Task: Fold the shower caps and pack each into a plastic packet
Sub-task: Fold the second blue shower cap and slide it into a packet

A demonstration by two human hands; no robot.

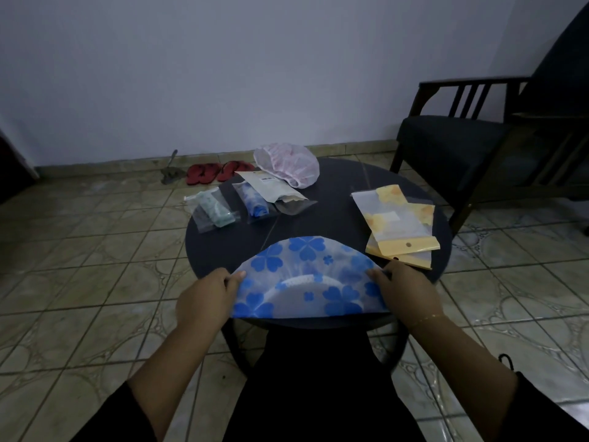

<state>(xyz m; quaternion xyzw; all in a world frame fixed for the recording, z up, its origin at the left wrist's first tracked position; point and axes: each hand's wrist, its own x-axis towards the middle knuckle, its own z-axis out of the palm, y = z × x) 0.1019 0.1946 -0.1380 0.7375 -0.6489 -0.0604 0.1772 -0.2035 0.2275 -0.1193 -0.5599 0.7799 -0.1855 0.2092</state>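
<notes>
Both hands, left [204, 295] and right [403, 290], pinched the half-folded blue cap [306, 279] at its corners; I'd have kept the edges lined up before folding narrower.

A blue-flowered shower cap [306, 275], folded to a half-round, lies on the round dark surface [334, 199]. The left hand [207, 298] and right hand [403, 290] each pinch one end of it. Beyond the cap lie two filled packets [234, 205] and a pink cap [288, 164].
</notes>
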